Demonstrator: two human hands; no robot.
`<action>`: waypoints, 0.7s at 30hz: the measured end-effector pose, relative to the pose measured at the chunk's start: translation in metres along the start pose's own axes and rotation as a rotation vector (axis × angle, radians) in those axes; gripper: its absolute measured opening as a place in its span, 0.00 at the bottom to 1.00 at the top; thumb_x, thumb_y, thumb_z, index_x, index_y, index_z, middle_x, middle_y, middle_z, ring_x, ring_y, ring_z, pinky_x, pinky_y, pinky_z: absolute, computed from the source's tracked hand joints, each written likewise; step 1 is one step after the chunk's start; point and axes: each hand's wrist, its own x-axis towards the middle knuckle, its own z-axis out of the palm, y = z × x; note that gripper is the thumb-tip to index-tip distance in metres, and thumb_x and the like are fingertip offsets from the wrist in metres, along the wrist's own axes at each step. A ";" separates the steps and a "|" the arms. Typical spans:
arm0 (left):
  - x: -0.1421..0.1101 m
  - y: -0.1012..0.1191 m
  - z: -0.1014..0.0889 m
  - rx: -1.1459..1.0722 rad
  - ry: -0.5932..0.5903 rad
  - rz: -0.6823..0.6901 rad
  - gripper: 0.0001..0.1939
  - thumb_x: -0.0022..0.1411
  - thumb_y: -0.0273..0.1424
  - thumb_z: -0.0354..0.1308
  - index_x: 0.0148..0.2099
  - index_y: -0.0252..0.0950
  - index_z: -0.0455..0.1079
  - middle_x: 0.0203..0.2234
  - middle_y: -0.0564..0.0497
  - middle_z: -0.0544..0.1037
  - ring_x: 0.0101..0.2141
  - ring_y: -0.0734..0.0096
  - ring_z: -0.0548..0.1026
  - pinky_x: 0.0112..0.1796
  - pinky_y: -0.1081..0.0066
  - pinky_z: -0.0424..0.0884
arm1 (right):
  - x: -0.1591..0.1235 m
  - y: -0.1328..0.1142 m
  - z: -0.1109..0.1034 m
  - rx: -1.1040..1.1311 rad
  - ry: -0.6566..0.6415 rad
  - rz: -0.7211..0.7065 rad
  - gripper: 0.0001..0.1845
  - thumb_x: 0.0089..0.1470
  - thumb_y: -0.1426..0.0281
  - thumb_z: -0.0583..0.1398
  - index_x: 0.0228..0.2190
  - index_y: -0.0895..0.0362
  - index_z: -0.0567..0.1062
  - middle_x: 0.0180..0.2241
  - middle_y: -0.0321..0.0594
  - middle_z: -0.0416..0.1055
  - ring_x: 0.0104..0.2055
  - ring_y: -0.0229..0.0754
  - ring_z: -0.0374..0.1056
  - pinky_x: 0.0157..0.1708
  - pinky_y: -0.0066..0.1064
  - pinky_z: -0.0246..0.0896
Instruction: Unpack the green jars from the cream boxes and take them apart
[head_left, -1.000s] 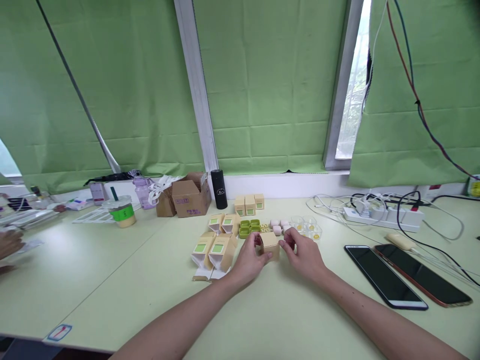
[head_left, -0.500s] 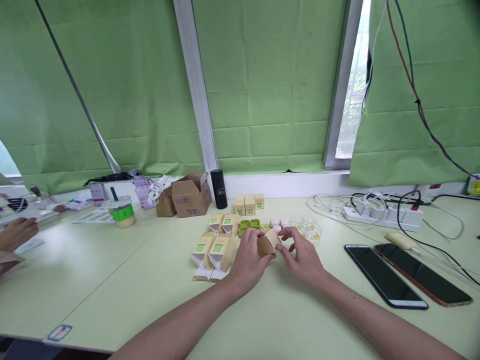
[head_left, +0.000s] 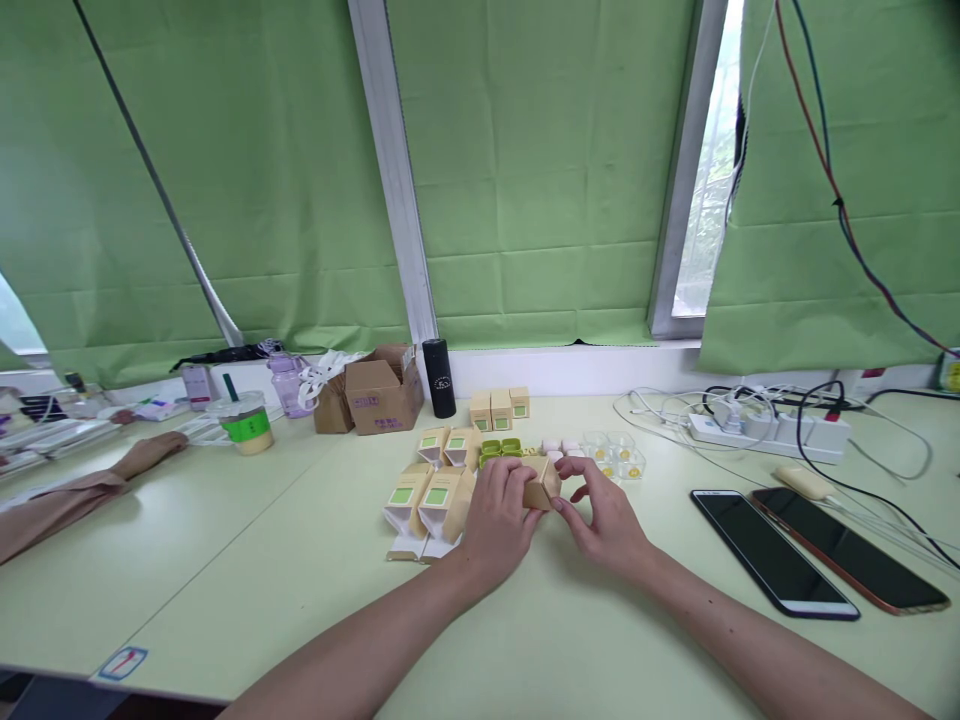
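Left hand (head_left: 501, 508) and right hand (head_left: 600, 508) both grip one object over a pale table (head_left: 225, 590). Beside the left hand lie four kraft boxes (head_left: 444, 495), the nearer two with white flaps toward the person. Held between the hands is a small kraft box (head_left: 541, 484): left fingers wrap one side, right thumb and fingertips pinch the other. Tilted, it points one end rightward; its long axis seems to run left to right, partly hidden. Green cups (head_left: 511, 446) sit just behind.
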 end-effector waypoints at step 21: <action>0.005 0.000 0.001 0.310 0.222 0.314 0.13 0.64 0.21 0.57 0.49 0.37 0.64 0.42 0.44 0.72 0.43 0.57 0.71 0.44 0.56 0.72 | 0.000 -0.004 0.002 0.122 0.087 -0.168 0.14 0.64 0.71 0.57 0.51 0.51 0.64 0.49 0.46 0.72 0.48 0.48 0.73 0.44 0.44 0.76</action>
